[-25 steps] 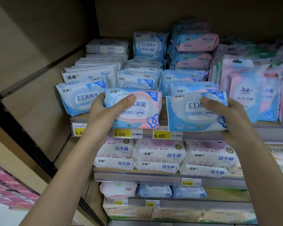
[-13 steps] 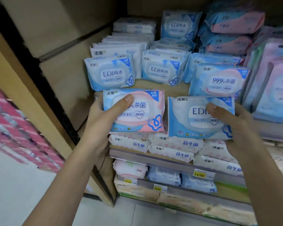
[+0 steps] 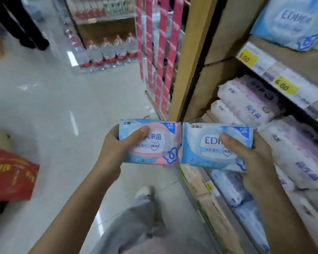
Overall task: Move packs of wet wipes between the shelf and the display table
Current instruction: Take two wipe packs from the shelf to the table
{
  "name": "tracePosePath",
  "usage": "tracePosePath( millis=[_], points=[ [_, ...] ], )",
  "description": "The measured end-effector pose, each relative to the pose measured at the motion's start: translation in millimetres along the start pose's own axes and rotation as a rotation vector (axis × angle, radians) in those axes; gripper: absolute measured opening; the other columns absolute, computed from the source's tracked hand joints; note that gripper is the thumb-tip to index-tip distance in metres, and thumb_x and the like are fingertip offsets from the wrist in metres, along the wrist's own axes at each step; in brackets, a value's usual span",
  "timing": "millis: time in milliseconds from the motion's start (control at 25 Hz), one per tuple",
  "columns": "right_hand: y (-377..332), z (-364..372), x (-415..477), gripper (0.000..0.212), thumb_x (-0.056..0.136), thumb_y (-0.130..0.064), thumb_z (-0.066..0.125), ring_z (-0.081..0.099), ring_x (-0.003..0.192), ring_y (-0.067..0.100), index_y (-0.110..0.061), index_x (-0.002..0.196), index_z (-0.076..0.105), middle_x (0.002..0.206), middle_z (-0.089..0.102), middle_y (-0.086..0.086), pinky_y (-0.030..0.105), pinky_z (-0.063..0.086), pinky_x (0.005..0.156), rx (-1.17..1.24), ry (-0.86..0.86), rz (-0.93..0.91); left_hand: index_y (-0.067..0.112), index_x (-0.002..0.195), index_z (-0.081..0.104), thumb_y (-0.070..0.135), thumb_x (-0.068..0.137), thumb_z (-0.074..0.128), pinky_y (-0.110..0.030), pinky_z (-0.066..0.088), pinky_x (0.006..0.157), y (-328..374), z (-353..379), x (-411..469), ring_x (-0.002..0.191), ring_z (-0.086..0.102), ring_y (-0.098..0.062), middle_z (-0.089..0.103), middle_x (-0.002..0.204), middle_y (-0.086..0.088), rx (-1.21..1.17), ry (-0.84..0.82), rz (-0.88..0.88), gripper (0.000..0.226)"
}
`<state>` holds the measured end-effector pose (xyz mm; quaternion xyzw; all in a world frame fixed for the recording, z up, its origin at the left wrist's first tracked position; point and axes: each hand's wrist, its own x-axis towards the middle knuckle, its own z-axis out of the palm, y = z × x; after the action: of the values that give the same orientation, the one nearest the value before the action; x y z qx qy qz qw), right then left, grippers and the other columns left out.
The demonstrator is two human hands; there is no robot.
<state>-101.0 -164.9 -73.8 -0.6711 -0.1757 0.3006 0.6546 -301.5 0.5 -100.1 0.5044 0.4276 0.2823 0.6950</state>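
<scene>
Head view: the left hand [image 3: 116, 145] grips a pink-and-blue soft plastic pack of wet wipes [image 3: 162, 142] by its left end, thumb laid across the printed front, fingers curled out of sight behind; the right hand [image 3: 255, 158] clamps a pale blue soft plastic pack of wet wipes marked EDI [image 3: 204, 143] by its right end, thumb likewise on the front; both packs face the camera, side by side, inner edges touching or nearly so, held out over the glossy pale tiled floor [image 3: 44, 107] just left of the wooden shelf unit [image 3: 189, 52]; on that unit, yellow price tags [image 3: 285, 87] line a shelf edge, with white-and-pink wipe packs [image 3: 246, 101] stacked beneath and another blue EDI pack [image 3: 292, 21] above; across the aisle stand shrink-wrapped clear water bottles with red labels [image 3: 108, 52]; a red printed bag [image 3: 9, 173] sits at the left edge; below the packs, a grey trouser leg [image 3: 136, 228] and pale shoe [image 3: 143, 192] show.
</scene>
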Motion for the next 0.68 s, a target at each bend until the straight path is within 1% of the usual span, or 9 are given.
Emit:
tracePosePath(
  millis=[40,120,160,240,280,360,440,560,680],
  points=[
    [6,20,0,0.037,0.059,-0.023,0.074,0.073,0.070,0.014,-0.013,0.094,0.065,0.077,0.075,-0.002,0.025,0.055,0.052,-0.002,-0.082,0.022,0.014,0.103,0.065,0.038,0.057,0.078,-0.027,0.057,0.066,-9,-25,-19,0.080,0.072,-0.017,0.076,0.090,-0.001,-0.017,0.095,-0.018,0.054],
    [15,60,-2,0.050,0.055,-0.029,0.077,0.073,0.074,0.015,-0.009,0.100,0.064,0.083,0.075,0.000,0.025,0.055,0.055,-0.028,-0.229,0.055,0.011,0.108,0.063,0.046,0.049,0.080,-0.034,0.058,0.073,-23,-67,-54,0.085,0.073,-0.022,0.075,0.096,-0.005,-0.049,0.255,-0.047,0.071],
    [18,83,-4,0.057,0.053,-0.031,0.078,0.073,0.076,0.016,-0.008,0.102,0.064,0.085,0.075,0.001,0.025,0.056,0.057,-0.048,-0.307,0.066,0.010,0.109,0.063,0.048,0.047,0.079,-0.035,0.058,0.073,-29,-88,-74,0.085,0.073,-0.023,0.075,0.097,-0.006,-0.076,0.334,-0.049,0.074],
    [26,135,-15,0.061,0.051,-0.032,0.079,0.073,0.076,0.017,-0.009,0.104,0.064,0.086,0.075,0.001,0.025,0.055,0.057,-0.081,-0.465,0.093,0.009,0.106,0.064,0.045,0.049,0.080,-0.028,0.057,0.064,-41,-129,-113,0.080,0.073,-0.019,0.075,0.095,-0.008,-0.152,0.508,-0.042,0.069],
    [30,161,-23,0.058,0.053,-0.031,0.079,0.072,0.075,0.016,-0.010,0.104,0.064,0.086,0.075,0.001,0.025,0.055,0.057,-0.096,-0.541,0.101,0.007,0.106,0.064,0.040,0.052,0.081,-0.024,0.056,0.059,-46,-149,-131,0.076,0.073,-0.017,0.075,0.093,-0.008,-0.201,0.597,-0.041,0.066],
    [36,213,-44,0.049,0.057,-0.028,0.077,0.072,0.071,0.013,-0.012,0.100,0.063,0.086,0.074,0.002,0.023,0.055,0.056,-0.138,-0.684,0.102,0.004,0.111,0.061,0.033,0.058,0.080,-0.020,0.053,0.054,-56,-185,-166,0.073,0.072,-0.015,0.075,0.093,-0.008,-0.299,0.753,-0.038,0.063],
    [48,269,-73,0.044,0.058,-0.027,0.075,0.071,0.068,0.011,-0.012,0.097,0.062,0.088,0.072,0.004,0.022,0.056,0.055,-0.182,-0.829,0.102,0.004,0.113,0.061,0.031,0.058,0.085,-0.020,0.053,0.053,-66,-223,-202,0.072,0.072,-0.014,0.075,0.094,-0.008,-0.383,0.901,-0.025,0.065],
    [68,351,-125,0.043,0.057,-0.029,0.076,0.071,0.074,0.018,-0.014,0.095,0.062,0.091,0.072,0.007,0.027,0.058,0.058,-0.240,-1.002,0.107,0.006,0.112,0.062,0.030,0.068,0.079,-0.021,0.053,0.052,-79,-284,-251,0.077,0.072,-0.017,0.074,0.100,-0.010,-0.475,1.066,-0.003,0.053],
    [96,422,-182,0.054,0.057,-0.029,0.076,0.071,0.073,0.019,-0.007,0.104,0.061,0.095,0.072,0.010,0.027,0.056,0.055,-0.284,-1.127,0.126,0.006,0.114,0.062,0.034,0.065,0.082,-0.023,0.055,0.058,-93,-352,-298,0.089,0.072,-0.024,0.073,0.103,-0.010,-0.484,1.182,0.004,0.059]
  ],
)
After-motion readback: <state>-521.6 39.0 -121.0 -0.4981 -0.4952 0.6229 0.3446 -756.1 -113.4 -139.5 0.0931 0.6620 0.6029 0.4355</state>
